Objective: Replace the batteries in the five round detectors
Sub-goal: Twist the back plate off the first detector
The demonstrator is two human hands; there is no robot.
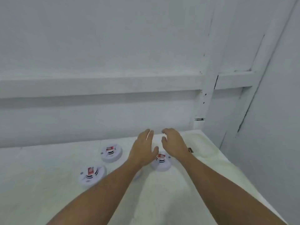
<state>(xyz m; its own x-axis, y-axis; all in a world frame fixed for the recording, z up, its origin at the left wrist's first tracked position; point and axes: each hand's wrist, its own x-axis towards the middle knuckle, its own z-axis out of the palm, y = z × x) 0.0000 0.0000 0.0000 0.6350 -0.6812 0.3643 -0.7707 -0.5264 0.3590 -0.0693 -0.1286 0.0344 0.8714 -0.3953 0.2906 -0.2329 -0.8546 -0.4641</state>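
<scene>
Both hands are open and empty: left hand [142, 148], right hand [174, 143], close together. A round detector [162, 162] lies under them, two more detectors [111, 152] [91, 174] left.

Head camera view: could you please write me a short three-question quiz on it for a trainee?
1. True or false: the left hand grips a battery.
2. Which detector lies nearest the right hand? A the far detector; B the near left detector; C the right detector.
3. Fill in: the right hand holds nothing, so it counts as ____.
Key: 1 false, as the left hand is empty with straight fingers; 2 C; 3 open.
</scene>
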